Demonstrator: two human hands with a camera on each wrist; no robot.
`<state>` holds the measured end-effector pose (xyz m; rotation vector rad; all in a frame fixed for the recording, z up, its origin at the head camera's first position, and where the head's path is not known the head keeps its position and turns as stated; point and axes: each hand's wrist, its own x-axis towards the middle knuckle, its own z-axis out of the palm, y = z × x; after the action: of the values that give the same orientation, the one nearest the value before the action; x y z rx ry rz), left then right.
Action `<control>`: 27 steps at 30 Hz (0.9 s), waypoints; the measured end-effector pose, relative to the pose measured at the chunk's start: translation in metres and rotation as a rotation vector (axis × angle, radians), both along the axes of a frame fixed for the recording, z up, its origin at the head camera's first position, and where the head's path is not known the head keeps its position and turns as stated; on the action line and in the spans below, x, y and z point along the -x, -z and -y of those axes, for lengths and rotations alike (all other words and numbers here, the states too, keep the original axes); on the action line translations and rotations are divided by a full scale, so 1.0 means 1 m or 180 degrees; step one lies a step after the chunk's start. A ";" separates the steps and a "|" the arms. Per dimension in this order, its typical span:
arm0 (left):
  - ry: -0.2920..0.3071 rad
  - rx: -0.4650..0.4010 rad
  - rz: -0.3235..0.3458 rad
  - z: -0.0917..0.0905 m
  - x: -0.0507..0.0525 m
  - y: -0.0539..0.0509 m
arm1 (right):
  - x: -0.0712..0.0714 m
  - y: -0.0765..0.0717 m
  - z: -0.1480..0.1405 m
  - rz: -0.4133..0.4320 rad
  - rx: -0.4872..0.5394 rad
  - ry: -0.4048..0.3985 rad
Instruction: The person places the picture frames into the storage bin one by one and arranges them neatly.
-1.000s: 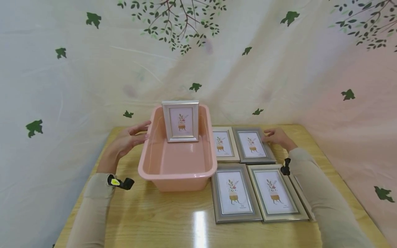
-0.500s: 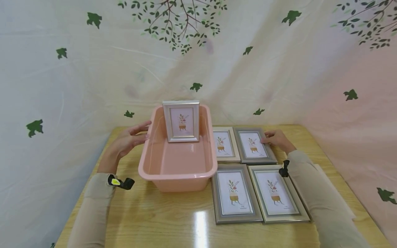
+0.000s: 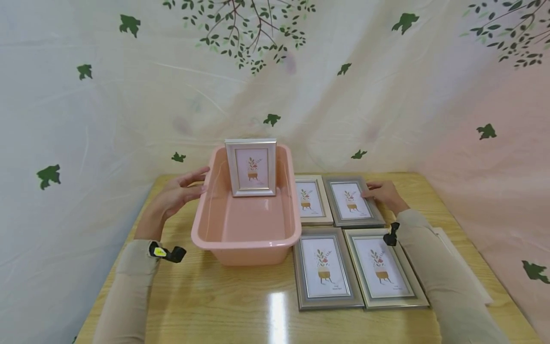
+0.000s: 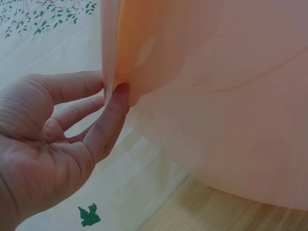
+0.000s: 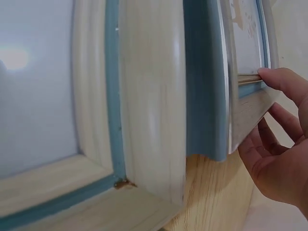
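Frame (image 3: 350,203), edge-pinched by right hand (image 3: 384,193), could slip if that hold, partly hidden, is shallow; left hand (image 3: 177,193) pinches tub rim (image 3: 246,245).

Tub (image 3: 245,244) on tbl (image 3: 215,306), frame (image 3: 252,168) inside @ back; more frames (image 3: 324,267) to R

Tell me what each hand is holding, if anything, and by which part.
The left hand pinches the pink basin by its left rim; the right hand grips the far-right grey frame by its right edge, thumb on its front.
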<state>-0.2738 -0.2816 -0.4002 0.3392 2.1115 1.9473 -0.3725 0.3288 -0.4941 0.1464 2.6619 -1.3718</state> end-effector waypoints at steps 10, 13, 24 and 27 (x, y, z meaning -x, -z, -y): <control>-0.0027 -0.0011 0.0047 -0.001 -0.001 -0.001 | 0.006 -0.017 -0.006 0.0184 0.0219 -0.0235; -0.0027 0.0003 0.0060 -0.001 -0.002 -0.002 | 0.009 -0.031 -0.010 0.0306 0.0246 -0.0425; -0.0003 0.0022 0.0041 0.000 0.000 -0.002 | 0.027 -0.072 -0.013 0.0902 0.0298 -0.0694; 0.0000 -0.0007 0.0035 0.000 0.000 0.000 | 0.028 -0.075 -0.013 0.0969 0.0297 -0.0705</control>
<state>-0.2740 -0.2816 -0.3999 0.3282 2.1028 1.9471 -0.4010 0.3418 -0.4191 0.0436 2.2855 -1.2850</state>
